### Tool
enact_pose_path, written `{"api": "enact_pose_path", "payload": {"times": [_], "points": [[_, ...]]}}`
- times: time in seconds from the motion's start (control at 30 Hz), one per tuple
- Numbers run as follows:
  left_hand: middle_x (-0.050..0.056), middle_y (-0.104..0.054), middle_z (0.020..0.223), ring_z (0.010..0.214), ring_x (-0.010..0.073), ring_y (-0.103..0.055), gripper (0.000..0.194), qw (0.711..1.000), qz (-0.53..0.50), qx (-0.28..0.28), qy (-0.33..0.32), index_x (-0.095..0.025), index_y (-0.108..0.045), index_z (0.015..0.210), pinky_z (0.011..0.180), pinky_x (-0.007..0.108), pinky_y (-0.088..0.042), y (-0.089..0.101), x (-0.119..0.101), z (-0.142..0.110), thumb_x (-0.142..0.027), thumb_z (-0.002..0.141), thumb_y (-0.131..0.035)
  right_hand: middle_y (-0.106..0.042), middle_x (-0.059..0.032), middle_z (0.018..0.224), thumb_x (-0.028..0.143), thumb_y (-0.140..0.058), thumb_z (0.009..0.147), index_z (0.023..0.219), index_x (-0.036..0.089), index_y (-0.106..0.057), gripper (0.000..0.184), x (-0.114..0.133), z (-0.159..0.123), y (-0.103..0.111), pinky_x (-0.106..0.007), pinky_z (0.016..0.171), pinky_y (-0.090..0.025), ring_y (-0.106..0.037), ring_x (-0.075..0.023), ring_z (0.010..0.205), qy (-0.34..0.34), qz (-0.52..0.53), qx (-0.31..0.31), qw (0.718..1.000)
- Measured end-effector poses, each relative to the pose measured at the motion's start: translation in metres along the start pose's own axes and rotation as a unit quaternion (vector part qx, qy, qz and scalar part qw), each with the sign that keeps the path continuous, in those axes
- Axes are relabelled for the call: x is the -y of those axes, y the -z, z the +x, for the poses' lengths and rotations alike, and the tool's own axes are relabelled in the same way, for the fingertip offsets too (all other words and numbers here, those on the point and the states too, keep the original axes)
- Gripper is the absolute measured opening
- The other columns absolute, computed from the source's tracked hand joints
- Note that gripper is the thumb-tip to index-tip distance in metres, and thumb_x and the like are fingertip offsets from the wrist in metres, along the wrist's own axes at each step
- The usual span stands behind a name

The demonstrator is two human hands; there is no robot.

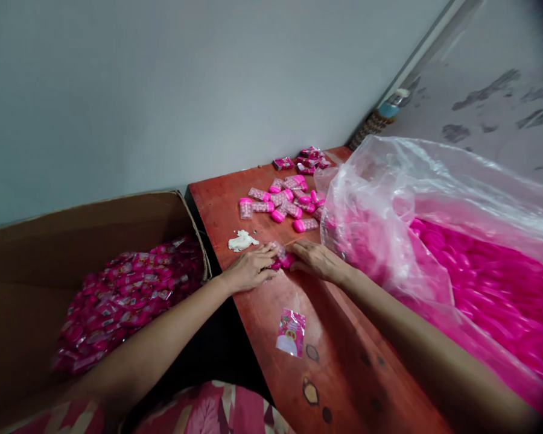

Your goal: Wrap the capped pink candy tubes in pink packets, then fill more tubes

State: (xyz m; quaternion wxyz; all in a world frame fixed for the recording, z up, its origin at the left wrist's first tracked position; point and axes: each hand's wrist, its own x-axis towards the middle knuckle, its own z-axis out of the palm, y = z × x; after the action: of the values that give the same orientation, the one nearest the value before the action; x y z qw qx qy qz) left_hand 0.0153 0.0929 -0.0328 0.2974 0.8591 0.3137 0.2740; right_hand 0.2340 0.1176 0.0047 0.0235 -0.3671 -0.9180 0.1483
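Note:
My left hand (pixel 252 269) and my right hand (pixel 315 260) meet over the red tabletop. Between them lies a small clear container with a pink end (pixel 280 260), partly hidden by my fingers. The left fingers are closed on its near left side; those of the right hand curl against its pink right end. Whether a wrapper is around it, I cannot make out. Nearer to me, a flat pink printed wrapper (pixel 291 333) rests on the table. Beyond my hands lie several clear containers with pink caps (pixel 281 198), filled with small balls.
A cardboard box (pixel 163 211) on the left holds a heap of pink packets (pixel 122 295). To the right, a large clear plastic bag (pixel 380 175) contains pink pieces (pixel 489 289). White crumpled material (pixel 242 241) and wrapped pink packets (pixel 311 160) sit on the table (pixel 339 355), against the wall.

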Motion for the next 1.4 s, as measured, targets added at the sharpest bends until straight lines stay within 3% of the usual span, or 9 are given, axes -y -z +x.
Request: {"api": "enact_pose_path", "payload": {"times": [0.2, 0.3, 0.43, 0.6, 0.77, 0.9, 1.07, 1.23, 1.4], "points": [[0.008, -0.064, 0.108, 0.104, 0.0247, -0.056, 0.021, 0.958, -0.23, -0.099, 0.137, -0.017, -0.069, 0.087, 0.091, 0.038, -0.041, 0.008, -0.021, -0.015, -0.031, 0.074, -0.059, -0.046, -0.0091, 0.127, 0.032, -0.065, 0.07, 0.127, 0.026, -0.041, 0.062, 0.023, 0.005, 0.01, -0.036, 0.086, -0.042, -0.048, -0.026, 0.109, 0.036, -0.081, -0.003, 0.996], [0.005, -0.069, 0.081, 0.076, 0.0195, -0.063, 0.027, 0.888, -0.37, -0.138, 0.235, -0.013, -0.068, 0.086, 0.075, 0.032, -0.047, 0.011, -0.034, -0.028, -0.035, 0.073, -0.06, -0.054, -0.0098, 0.119, 0.037, -0.068, 0.067, 0.122, 0.024, -0.047, 0.06, 0.034, 0.002, 0.006, -0.039, 0.084, -0.042, -0.052, -0.0277, 0.103, 0.007, -0.074, -0.001, 0.997], [0.004, -0.068, 0.072, 0.067, 0.0158, -0.059, 0.028, 0.845, -0.432, -0.157, 0.274, -0.011, -0.069, 0.08, 0.071, 0.028, -0.044, 0.016, -0.044, -0.036, -0.036, 0.069, -0.065, -0.056, -0.0124, 0.116, 0.033, -0.057, 0.077, 0.115, 0.02, -0.053, 0.041, 0.055, -0.007, 0.001, -0.043, 0.086, -0.04, -0.051, -0.028, 0.105, -0.104, 0.07, -0.128, 0.984], [0.003, -0.067, 0.076, 0.07, 0.0149, -0.06, 0.03, 0.829, -0.48, -0.104, 0.265, -0.012, -0.069, 0.083, 0.075, 0.029, -0.044, 0.013, -0.052, -0.037, -0.038, 0.069, -0.065, -0.064, -0.0043, 0.093, 0.034, -0.057, 0.078, 0.113, 0.022, -0.05, 0.038, 0.091, -0.01, -0.004, -0.032, 0.071, -0.047, -0.06, -0.0179, 0.082, -0.157, 0.485, -0.175, 0.842], [0.002, -0.063, 0.063, 0.061, 0.0134, -0.06, 0.03, 0.758, -0.566, -0.114, 0.302, -0.01, -0.065, 0.065, 0.07, 0.031, -0.048, 0.005, -0.065, -0.049, -0.039, 0.063, -0.069, -0.06, 0.0024, 0.068, 0.031, -0.067, 0.069, 0.094, 0.019, -0.056, 0.03, 0.114, -0.012, -0.015, -0.023, 0.052, -0.043, -0.054, -0.0112, 0.057, -0.193, 0.587, -0.197, 0.762], [0.003, -0.063, 0.06, 0.056, 0.012, -0.06, 0.027, 0.717, -0.572, -0.137, 0.374, -0.009, -0.064, 0.061, 0.063, 0.027, -0.05, 0.001, -0.069, -0.068, -0.034, 0.058, -0.074, -0.059, 0.0011, 0.065, 0.034, -0.056, 0.079, 0.089, 0.019, -0.058, 0.019, 0.106, -0.02, -0.015, -0.023, 0.048, -0.042, -0.053, -0.0123, 0.053, -0.19, 0.496, -0.132, 0.837], [0.005, -0.066, 0.067, 0.057, 0.0116, -0.061, 0.02, 0.645, -0.608, -0.185, 0.425, -0.01, -0.063, 0.067, 0.058, 0.025, -0.052, 0.002, -0.063, -0.082, -0.026, 0.061, -0.074, -0.057, -0.0117, 0.114, 0.015, -0.038, 0.086, 0.112, 0.018, -0.054, 0.031, 0.067, -0.008, 0.008, -0.039, 0.086, -0.041, -0.052, -0.0233, 0.105, -0.05, 0.053, -0.152, 0.986], [0.007, -0.066, 0.07, 0.062, 0.0135, -0.063, 0.011, 0.621, -0.634, -0.226, 0.401, -0.008, -0.064, 0.073, 0.06, 0.026, -0.054, 0.009, -0.061, -0.083, -0.018, 0.068, -0.067, -0.038, -0.0083, 0.137, 0.009, -0.041, 0.084, 0.126, 0.021, -0.042, 0.044, 0.047, 0.015, 0.008, -0.043, 0.091, -0.034, -0.031, -0.0255, 0.126, 0.113, -0.182, 0.003, 0.977], [0.008, -0.066, 0.069, 0.061, 0.0149, -0.063, 0.005, 0.585, -0.647, -0.265, 0.41, -0.007, -0.063, 0.072, 0.06, 0.029, -0.055, 0.015, -0.061, -0.079, -0.011, 0.071, -0.061, -0.045, -0.0059, 0.132, 0.015, -0.04, 0.088, 0.124, 0.02, -0.043, 0.036, 0.036, 0.01, -0.005, -0.037, 0.09, -0.035, -0.037, -0.0231, 0.121, 0.1, -0.213, 0.014, 0.972]]}}
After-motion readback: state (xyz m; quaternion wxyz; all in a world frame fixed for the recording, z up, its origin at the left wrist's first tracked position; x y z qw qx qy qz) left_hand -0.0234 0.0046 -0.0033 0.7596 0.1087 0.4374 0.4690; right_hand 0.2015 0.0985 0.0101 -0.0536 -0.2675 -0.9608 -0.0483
